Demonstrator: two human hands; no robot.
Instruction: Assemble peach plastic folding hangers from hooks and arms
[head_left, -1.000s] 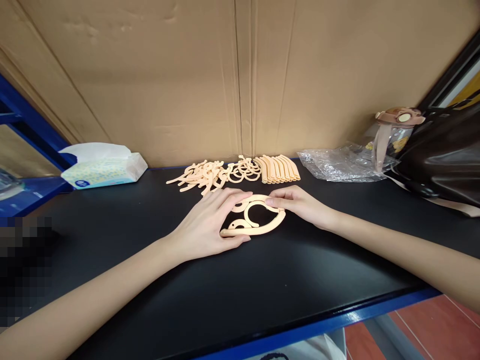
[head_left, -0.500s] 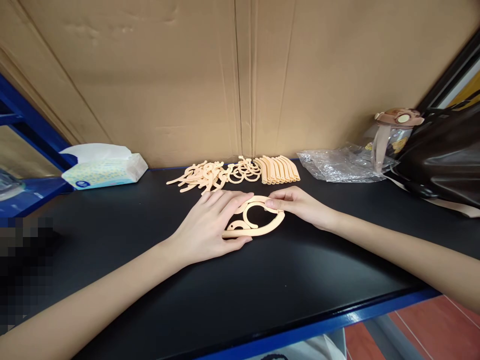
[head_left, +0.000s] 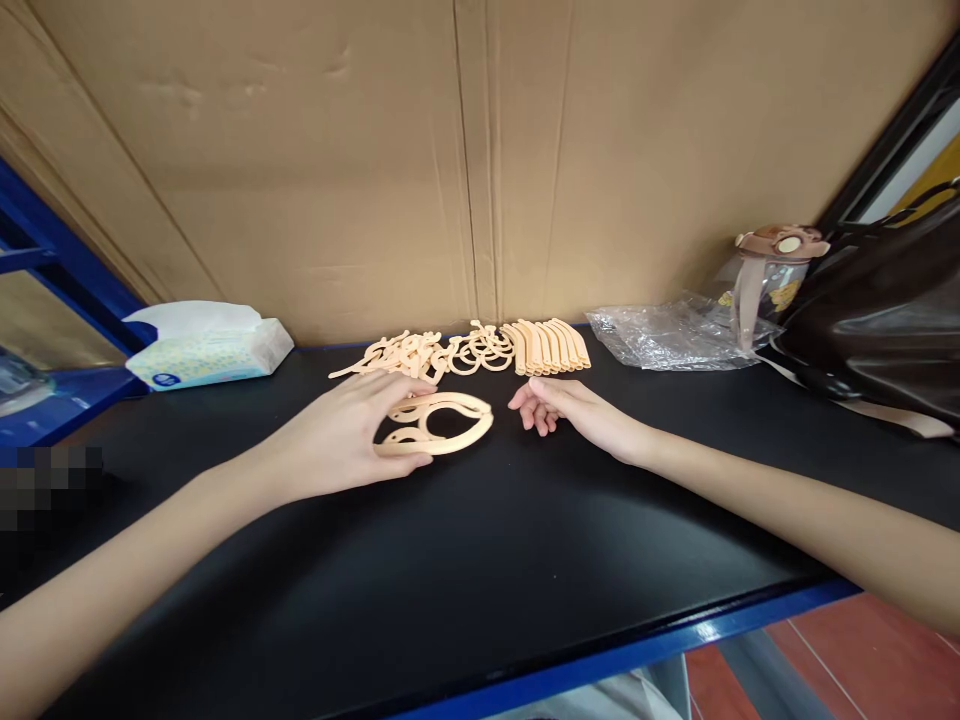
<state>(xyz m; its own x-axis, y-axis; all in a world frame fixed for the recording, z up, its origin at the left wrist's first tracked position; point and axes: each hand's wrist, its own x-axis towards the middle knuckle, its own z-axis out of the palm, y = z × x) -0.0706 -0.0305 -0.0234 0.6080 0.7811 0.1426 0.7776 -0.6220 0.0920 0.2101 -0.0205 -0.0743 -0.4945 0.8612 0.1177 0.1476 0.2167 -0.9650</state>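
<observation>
A beige folding clothes hanger (head_left: 465,436), folded into a loop, is gripped at its left end by my left hand (head_left: 341,430). My thumb lies along its near edge and my fingers reach over the far side, hiding that end. To the right, apart from the hanger, my right hand (head_left: 574,412) holds nothing, its fingers loosely curled. Beyond the hands lie a loose pile of beige hanger arms (head_left: 405,352), several ring-shaped hook pieces (head_left: 480,350) and a neat row of curved hanger arms (head_left: 547,347).
On the black table (head_left: 450,580), a tissue pack (head_left: 214,350) stands at the back left. Crumpled clear plastic (head_left: 660,335), a strapped bottle (head_left: 780,275) and a dark bag (head_left: 885,320) are at the right. A cardboard wall (head_left: 300,170) rises behind.
My left hand has shifted left with the folded hanger. My right hand has let go of the hanger's right side and now hovers apart from it.
</observation>
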